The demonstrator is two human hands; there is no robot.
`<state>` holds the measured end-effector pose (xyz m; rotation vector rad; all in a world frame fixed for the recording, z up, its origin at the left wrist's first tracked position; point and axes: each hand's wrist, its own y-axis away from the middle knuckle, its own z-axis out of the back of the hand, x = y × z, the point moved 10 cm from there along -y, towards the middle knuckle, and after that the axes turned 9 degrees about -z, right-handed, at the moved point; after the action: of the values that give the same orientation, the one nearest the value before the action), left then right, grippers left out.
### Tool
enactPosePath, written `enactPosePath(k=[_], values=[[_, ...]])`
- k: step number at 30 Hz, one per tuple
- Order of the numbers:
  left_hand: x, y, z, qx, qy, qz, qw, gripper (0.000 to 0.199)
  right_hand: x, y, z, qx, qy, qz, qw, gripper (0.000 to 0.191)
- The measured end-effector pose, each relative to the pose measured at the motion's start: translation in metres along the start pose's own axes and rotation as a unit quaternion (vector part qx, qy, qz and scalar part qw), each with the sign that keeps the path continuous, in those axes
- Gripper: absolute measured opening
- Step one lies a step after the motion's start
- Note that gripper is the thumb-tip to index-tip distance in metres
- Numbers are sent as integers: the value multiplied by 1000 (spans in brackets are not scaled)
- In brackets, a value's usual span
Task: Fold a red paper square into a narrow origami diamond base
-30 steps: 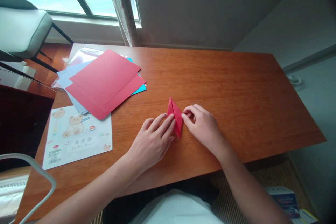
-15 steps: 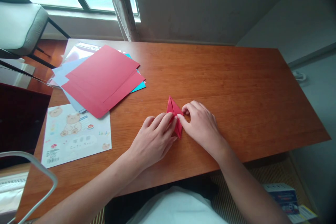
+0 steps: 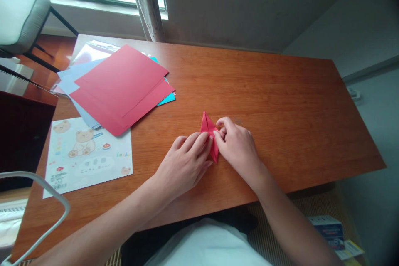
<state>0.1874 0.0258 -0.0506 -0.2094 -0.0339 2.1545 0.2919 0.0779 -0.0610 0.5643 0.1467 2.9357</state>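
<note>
A small folded piece of red paper (image 3: 205,123), pointed at its top and bottom, lies on the wooden table between my hands. My left hand (image 3: 187,158) rests over its left side, the fingers close together and pressing it down near the middle. On the other side, my right hand (image 3: 236,143) pinches the paper's right corner between thumb and index finger. Part of the paper's middle and left side is hidden under the left fingers.
Red sheets (image 3: 121,87) lie over blue sheets and a clear plastic sleeve at the table's back left. Nearer is a bear-printed sheet (image 3: 90,153). A white cable (image 3: 59,212) curves over the left edge. A chair (image 3: 25,16) stands beyond.
The view has shifted slightly. My right thumb and fingertips have drawn closer together at the paper's right corner, while my left hand stays in place on it.
</note>
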Motion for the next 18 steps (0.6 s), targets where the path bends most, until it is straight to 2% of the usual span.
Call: enactPosePath(k=[3, 7, 10, 14, 18], values=[[1, 0, 1, 2, -3, 7, 1000, 39, -2, 2, 2, -15, -19, -10, 1000, 26], [2, 0, -1, 14, 1, 11, 1000, 39, -19, 8, 7, -14, -128, -18, 992, 15], [1, 0, -2, 20, 4, 10, 1000, 41, -29, 14, 14, -34, -123, -7, 992, 14], [2, 0, -3, 17, 3, 7, 1000, 42, -26, 22, 14, -44, -136, 26, 989, 16], [4, 0, -3, 27, 11, 9, 1000, 43, -23, 23, 10, -53, -152, 23, 987, 14]])
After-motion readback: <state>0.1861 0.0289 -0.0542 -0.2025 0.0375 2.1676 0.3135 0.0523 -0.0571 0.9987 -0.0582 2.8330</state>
